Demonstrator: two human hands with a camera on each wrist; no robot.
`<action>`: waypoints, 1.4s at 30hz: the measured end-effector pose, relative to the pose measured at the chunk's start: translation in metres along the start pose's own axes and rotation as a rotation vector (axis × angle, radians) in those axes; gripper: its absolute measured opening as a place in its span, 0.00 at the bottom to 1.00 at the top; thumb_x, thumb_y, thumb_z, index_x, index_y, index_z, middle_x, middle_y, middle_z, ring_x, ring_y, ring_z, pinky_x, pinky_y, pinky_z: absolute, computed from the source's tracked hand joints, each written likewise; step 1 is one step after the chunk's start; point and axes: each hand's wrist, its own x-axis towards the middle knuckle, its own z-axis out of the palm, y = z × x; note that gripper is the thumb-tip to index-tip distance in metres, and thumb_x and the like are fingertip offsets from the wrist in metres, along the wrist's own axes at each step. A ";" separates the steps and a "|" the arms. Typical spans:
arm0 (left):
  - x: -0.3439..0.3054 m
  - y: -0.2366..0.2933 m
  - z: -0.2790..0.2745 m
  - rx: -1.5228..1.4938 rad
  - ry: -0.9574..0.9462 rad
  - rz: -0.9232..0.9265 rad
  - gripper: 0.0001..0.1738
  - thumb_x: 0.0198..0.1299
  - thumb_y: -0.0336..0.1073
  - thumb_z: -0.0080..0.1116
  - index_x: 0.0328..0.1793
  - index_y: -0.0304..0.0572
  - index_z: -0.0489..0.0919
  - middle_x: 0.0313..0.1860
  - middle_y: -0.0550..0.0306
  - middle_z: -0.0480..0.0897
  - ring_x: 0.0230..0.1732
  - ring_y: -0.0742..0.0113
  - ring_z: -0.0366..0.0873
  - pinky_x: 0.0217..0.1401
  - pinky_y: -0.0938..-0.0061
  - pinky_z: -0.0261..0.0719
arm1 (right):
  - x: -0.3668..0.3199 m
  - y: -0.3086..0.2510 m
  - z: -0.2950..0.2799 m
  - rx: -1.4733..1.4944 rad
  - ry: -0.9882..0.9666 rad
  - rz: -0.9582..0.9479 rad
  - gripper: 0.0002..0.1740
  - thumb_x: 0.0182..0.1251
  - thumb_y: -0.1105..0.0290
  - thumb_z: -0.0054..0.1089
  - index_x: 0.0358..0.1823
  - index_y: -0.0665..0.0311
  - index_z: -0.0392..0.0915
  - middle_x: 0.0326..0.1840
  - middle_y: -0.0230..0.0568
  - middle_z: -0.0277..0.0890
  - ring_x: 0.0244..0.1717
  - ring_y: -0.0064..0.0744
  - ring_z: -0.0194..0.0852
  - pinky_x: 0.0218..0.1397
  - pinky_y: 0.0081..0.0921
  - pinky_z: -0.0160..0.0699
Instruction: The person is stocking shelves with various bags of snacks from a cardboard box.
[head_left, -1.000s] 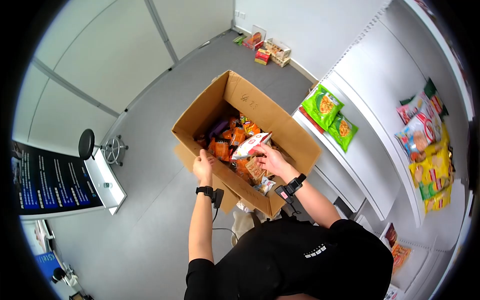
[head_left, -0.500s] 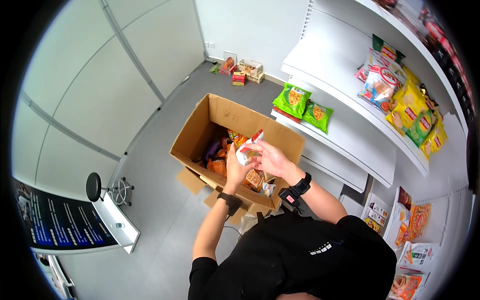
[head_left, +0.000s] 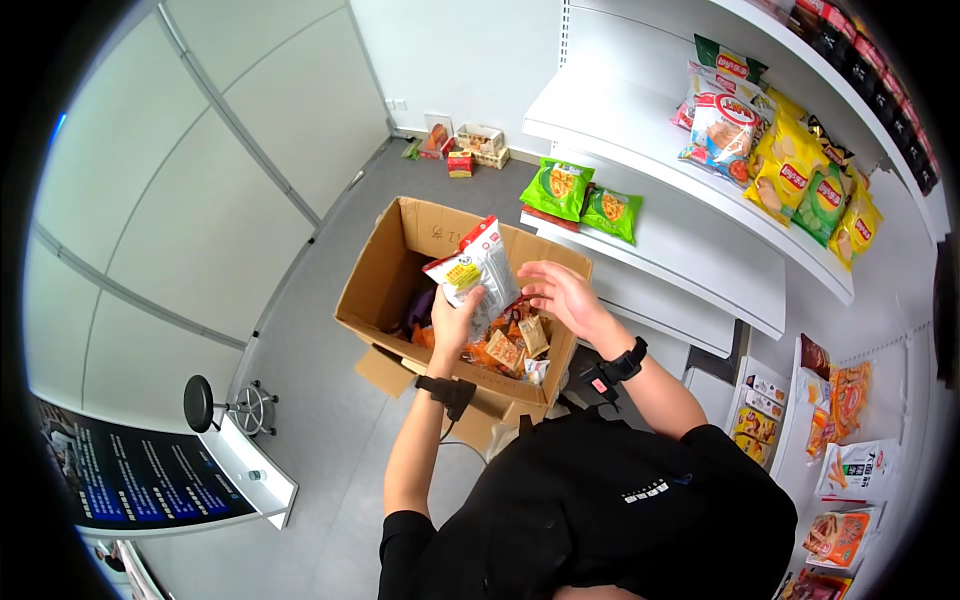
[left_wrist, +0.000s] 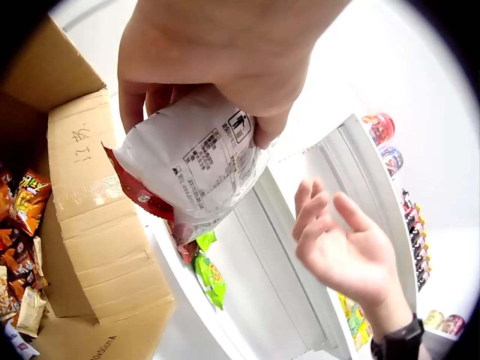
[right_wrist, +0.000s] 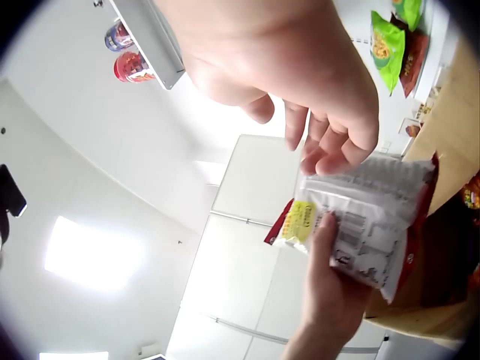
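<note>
My left hand (head_left: 455, 325) grips a white snack bag (head_left: 487, 270) with red ends and a yellow patch, held up over an open cardboard box (head_left: 362, 290). The thumb lies across the printed back of the bag in the right wrist view. My right hand (head_left: 568, 300) is beside the bag, its fingers loosely bent and holding nothing; in the left wrist view its palm (left_wrist: 349, 259) faces up, apart from the bag. Inside the box lie several small snack packets (head_left: 505, 350), mostly orange and tan.
To the right stands a white shelf unit (head_left: 690, 270) with two green snack bags (head_left: 557, 188) on a lower board and yellow chip bags (head_left: 785, 175) higher up. Boxes (head_left: 460, 164) sit by the back wall. A black stool (head_left: 199, 404) stands at left.
The white bag went from the right hand, through both hands, into the left hand's grip and was raised. The right hand let go and moved right. The head view has turned toward the shelves.
</note>
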 end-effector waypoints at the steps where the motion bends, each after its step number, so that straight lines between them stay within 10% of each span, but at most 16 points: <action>1: 0.000 0.004 0.000 -0.054 -0.020 -0.011 0.23 0.57 0.36 0.65 0.56 0.33 0.72 0.49 0.55 0.80 0.46 0.71 0.77 0.51 0.74 0.75 | -0.003 0.002 -0.002 -0.045 0.030 -0.011 0.19 0.74 0.57 0.45 0.55 0.61 0.74 0.54 0.33 0.74 0.50 0.26 0.71 0.53 0.26 0.70; 9: -0.001 0.043 0.000 -0.151 -0.111 -0.037 0.22 0.58 0.34 0.63 0.57 0.33 0.72 0.50 0.56 0.80 0.47 0.72 0.77 0.51 0.75 0.75 | -0.010 0.017 0.011 -0.386 0.083 -0.211 0.19 0.71 0.60 0.52 0.59 0.60 0.72 0.52 0.31 0.74 0.55 0.21 0.67 0.56 0.24 0.67; 14: -0.002 0.052 0.001 -0.113 -0.099 0.006 0.23 0.59 0.34 0.62 0.58 0.33 0.70 0.51 0.55 0.79 0.48 0.71 0.76 0.53 0.74 0.75 | -0.004 0.025 0.023 -0.474 0.008 -0.306 0.30 0.67 0.60 0.59 0.67 0.65 0.64 0.73 0.46 0.50 0.71 0.34 0.54 0.71 0.31 0.56; 24: -0.001 0.065 -0.001 -0.087 -0.084 0.053 0.22 0.63 0.37 0.58 0.59 0.33 0.69 0.52 0.55 0.78 0.51 0.71 0.75 0.54 0.74 0.74 | 0.011 0.037 0.028 -0.934 0.056 -0.525 0.44 0.61 0.59 0.66 0.73 0.62 0.52 0.75 0.54 0.48 0.76 0.44 0.46 0.73 0.36 0.52; 29: 0.002 0.063 -0.012 -0.155 -0.202 -0.021 0.25 0.72 0.51 0.40 0.58 0.35 0.71 0.51 0.54 0.77 0.52 0.69 0.73 0.54 0.72 0.72 | 0.015 0.028 0.042 -0.177 -0.061 -0.208 0.40 0.71 0.45 0.48 0.76 0.55 0.44 0.72 0.42 0.55 0.68 0.38 0.60 0.68 0.43 0.63; 31: 0.008 0.057 -0.010 -0.032 -0.182 0.060 0.21 0.68 0.47 0.51 0.55 0.35 0.72 0.50 0.53 0.76 0.52 0.66 0.73 0.56 0.70 0.71 | 0.019 0.027 0.031 0.115 -0.150 0.011 0.39 0.70 0.36 0.37 0.73 0.53 0.51 0.70 0.41 0.59 0.65 0.38 0.65 0.65 0.54 0.64; 34: 0.014 0.053 -0.002 0.109 -0.138 0.093 0.25 0.58 0.38 0.65 0.57 0.34 0.69 0.52 0.49 0.74 0.55 0.63 0.72 0.57 0.69 0.70 | 0.023 0.030 0.023 0.272 -0.276 0.022 0.39 0.69 0.36 0.37 0.72 0.53 0.55 0.69 0.39 0.62 0.65 0.39 0.64 0.64 0.58 0.64; 42: 0.014 0.071 0.010 -0.179 -0.516 -0.339 0.30 0.61 0.41 0.61 0.65 0.35 0.65 0.58 0.51 0.75 0.57 0.63 0.75 0.59 0.66 0.76 | 0.012 0.021 0.008 0.401 -0.401 0.000 0.37 0.69 0.39 0.40 0.72 0.53 0.56 0.71 0.40 0.59 0.70 0.45 0.58 0.66 0.63 0.59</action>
